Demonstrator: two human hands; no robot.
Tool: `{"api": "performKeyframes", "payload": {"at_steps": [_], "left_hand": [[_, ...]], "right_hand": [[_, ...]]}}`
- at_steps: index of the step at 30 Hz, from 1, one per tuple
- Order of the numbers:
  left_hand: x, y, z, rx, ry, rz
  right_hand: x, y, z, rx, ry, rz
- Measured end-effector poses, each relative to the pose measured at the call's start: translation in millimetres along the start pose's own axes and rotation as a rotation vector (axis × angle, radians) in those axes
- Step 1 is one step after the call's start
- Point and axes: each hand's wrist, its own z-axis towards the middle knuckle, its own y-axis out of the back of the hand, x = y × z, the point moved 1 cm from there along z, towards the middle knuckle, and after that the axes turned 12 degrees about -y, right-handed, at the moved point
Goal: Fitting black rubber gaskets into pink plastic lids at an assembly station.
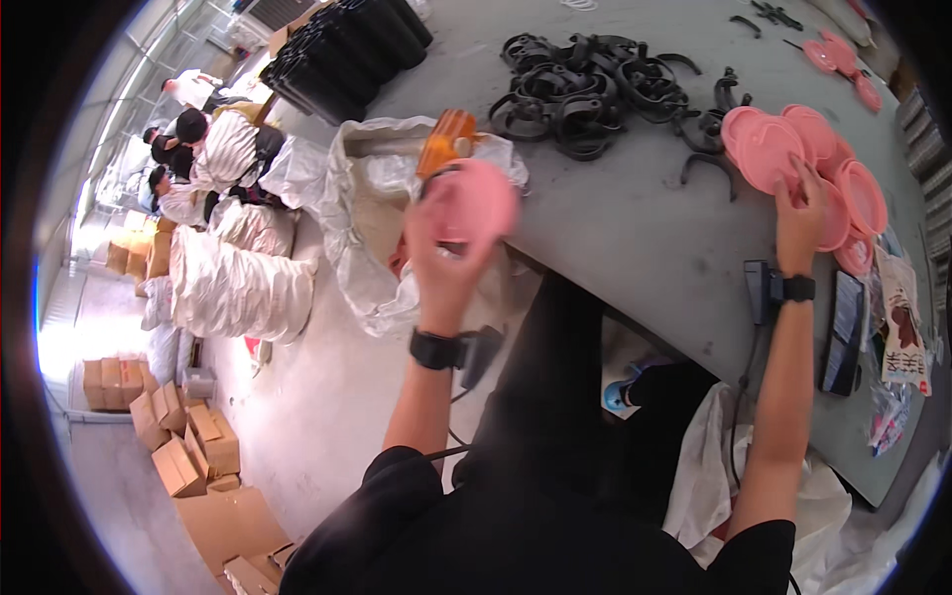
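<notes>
My left hand, blurred by motion, grips a round pink lid above an open white woven sack. A dark curved piece shows along the lid's upper edge; whether it is joined to the lid I cannot tell. Over on the table's right side, my right hand has its fingers closed on the edge of a pink lid in a loose pile of similar ones. Further left on the table lies a heap of black curved handles. An orange object stands at the sack's rim.
Black cylinders stand grouped at the table's far left. A dark flat device and plastic packets lie along the right edge. Stuffed white sacks, cardboard boxes and several people are off to the left.
</notes>
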Motion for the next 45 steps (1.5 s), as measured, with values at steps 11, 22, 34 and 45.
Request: {"api": "performKeyframes", "payload": {"at_steps": [11, 22, 34, 45], "left_hand": [[64.4, 46.3, -10.8, 0.158, 0.165, 0.648], [-93.9, -125.0, 2.4, 0.654, -0.285, 0.027], [-98.3, -148.6, -9.5, 0.561, -0.157, 0.039], [-71.8, -145.7, -12.1, 0.471, -0.246, -0.083]], "right_hand": [[3.8, 1.9, -0.3, 0.208, -0.216, 0.279], [69.1, -3.6, -26.9, 0.712, -0.198, 0.308], [23.1, -20.6, -21.2, 0.476, 0.13, 0.024], [50.8, -5.0, -24.4, 0.524, 0.167, -0.019]]}}
